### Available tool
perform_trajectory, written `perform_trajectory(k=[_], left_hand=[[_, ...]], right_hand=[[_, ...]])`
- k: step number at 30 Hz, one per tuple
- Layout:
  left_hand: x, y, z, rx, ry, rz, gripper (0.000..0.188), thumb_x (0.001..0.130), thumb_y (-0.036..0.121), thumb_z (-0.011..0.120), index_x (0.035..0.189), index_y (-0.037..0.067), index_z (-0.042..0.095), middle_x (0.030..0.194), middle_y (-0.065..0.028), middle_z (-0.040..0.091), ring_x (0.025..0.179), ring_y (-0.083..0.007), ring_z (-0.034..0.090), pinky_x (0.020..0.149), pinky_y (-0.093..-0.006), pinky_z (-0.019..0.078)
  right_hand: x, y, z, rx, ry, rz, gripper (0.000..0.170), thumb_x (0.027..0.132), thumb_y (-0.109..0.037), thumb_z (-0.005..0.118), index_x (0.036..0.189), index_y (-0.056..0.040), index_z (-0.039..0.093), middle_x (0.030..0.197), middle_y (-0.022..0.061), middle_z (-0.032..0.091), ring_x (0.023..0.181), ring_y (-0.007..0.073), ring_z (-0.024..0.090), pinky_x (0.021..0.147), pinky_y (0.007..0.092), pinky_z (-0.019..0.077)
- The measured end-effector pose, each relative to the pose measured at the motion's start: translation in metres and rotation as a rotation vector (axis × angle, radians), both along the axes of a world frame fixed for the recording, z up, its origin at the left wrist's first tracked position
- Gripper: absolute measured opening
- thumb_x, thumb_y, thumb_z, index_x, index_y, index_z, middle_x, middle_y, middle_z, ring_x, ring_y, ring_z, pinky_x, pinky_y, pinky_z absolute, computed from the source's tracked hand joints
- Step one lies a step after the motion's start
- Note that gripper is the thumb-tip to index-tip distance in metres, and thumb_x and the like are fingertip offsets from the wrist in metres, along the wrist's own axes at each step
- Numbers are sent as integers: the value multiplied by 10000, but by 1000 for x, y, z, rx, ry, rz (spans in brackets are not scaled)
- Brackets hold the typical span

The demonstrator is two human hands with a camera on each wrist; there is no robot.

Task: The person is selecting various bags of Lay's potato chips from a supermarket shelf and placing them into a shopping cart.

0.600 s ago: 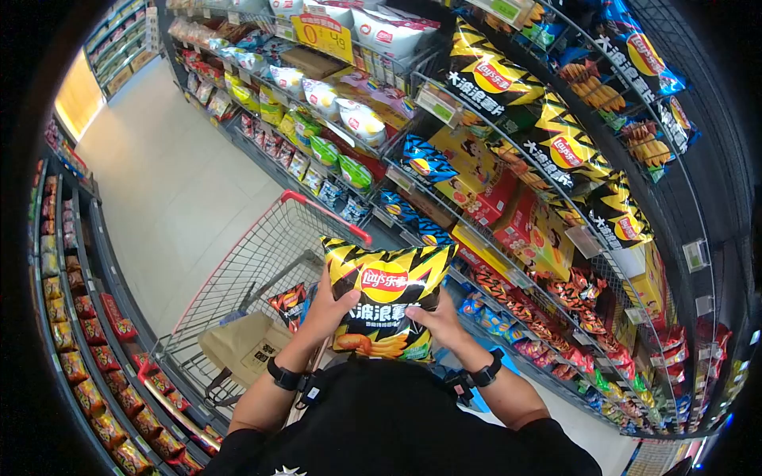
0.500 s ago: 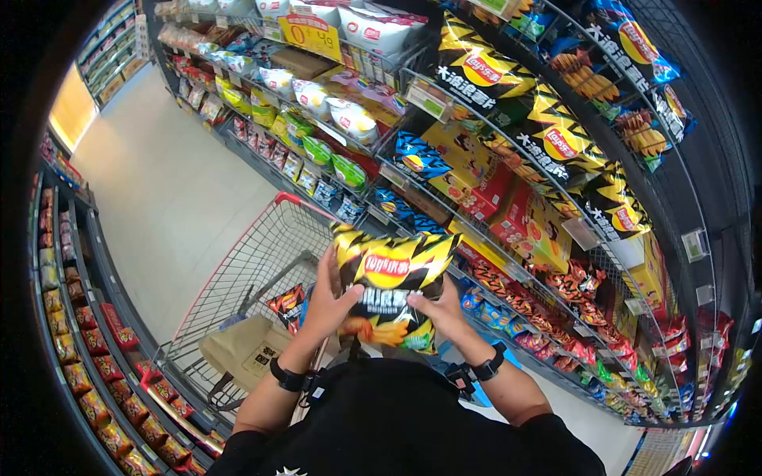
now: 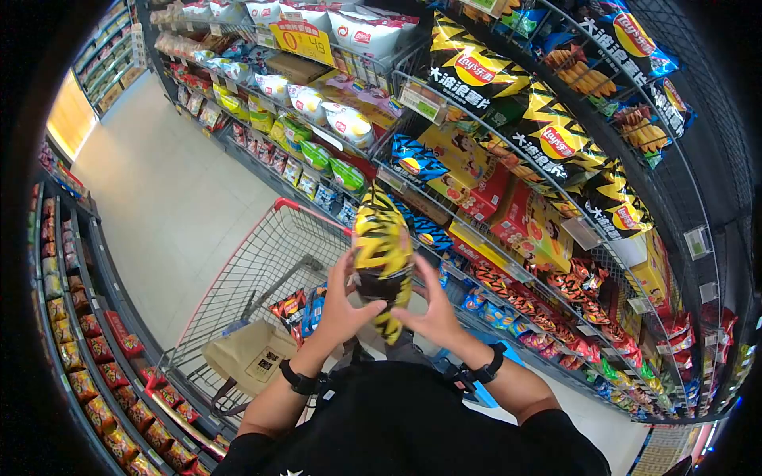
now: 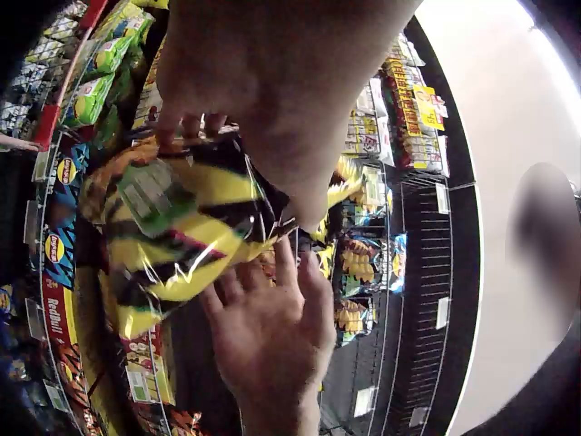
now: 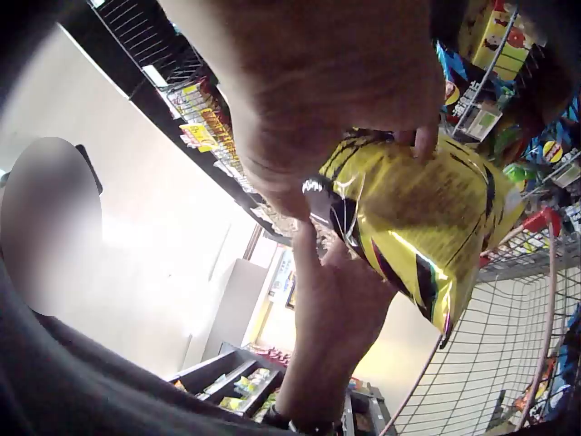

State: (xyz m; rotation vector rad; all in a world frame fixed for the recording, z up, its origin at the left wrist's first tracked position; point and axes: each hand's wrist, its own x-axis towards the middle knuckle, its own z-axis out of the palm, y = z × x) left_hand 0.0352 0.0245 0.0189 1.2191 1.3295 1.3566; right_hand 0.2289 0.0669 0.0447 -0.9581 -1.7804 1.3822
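Observation:
A yellow-and-black bag of potato chips (image 3: 381, 246) stands nearly edge-on between both hands in the head view, blurred by motion. My left hand (image 3: 347, 305) holds it from the left, with the thumb over the near side. On the other side my right hand (image 3: 436, 308) holds it too, its thumb tip at the bag's lower part and its fingers along the side. The left wrist view shows the bag's printed panel (image 4: 182, 227), with the right hand (image 4: 277, 336) under it. Fingertips of the right hand lie over the bag (image 5: 418, 218) in the right wrist view.
A wire shopping cart (image 3: 238, 262) stands ahead on the left, holding a beige cloth bag (image 3: 246, 357) and a dark red snack packet (image 3: 288, 308). Shelves of chips (image 3: 556, 135) rise at the right. Another snack shelf (image 3: 87, 349) lines the left side.
The chip bag has turned from its front facing me to nearly edge-on. Both hands have shifted round it, and the right hand's grip has moved along its side.

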Motion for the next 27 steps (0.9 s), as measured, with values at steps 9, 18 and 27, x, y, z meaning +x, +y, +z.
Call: perform_trajectory(k=[9, 18, 27], left_hand=[[-26, 3, -36, -118, -417, 124, 704, 746, 125, 767, 1317, 9, 371, 1220, -108, 551, 1113, -188, 544, 969, -352, 433], [-40, -23, -25, -215, -356, -279, 805, 692, 255, 827, 1325, -10, 408, 1282, -80, 522, 1185, -181, 499, 1034, -356, 382], [-31, -22, -31, -163, -467, -311, 984, 666, 309, 857, 1409, -13, 297, 1346, -91, 476, 1224, -185, 472, 1053, -355, 363]], right_hand=[[10, 1, 25, 250, -83, 264, 711, 745, -108, 759, 1371, -59, 427, 1443, 168, 388, 1362, 299, 352, 1100, 416, 304], [34, 15, 11, -217, 193, 67, 864, 725, -419, 825, 1324, -13, 354, 1201, 64, 534, 1115, 155, 511, 985, 329, 400], [19, 15, 6, -121, 301, -126, 676, 762, -408, 798, 1189, -10, 458, 1064, 48, 603, 979, 122, 574, 884, 298, 463]])
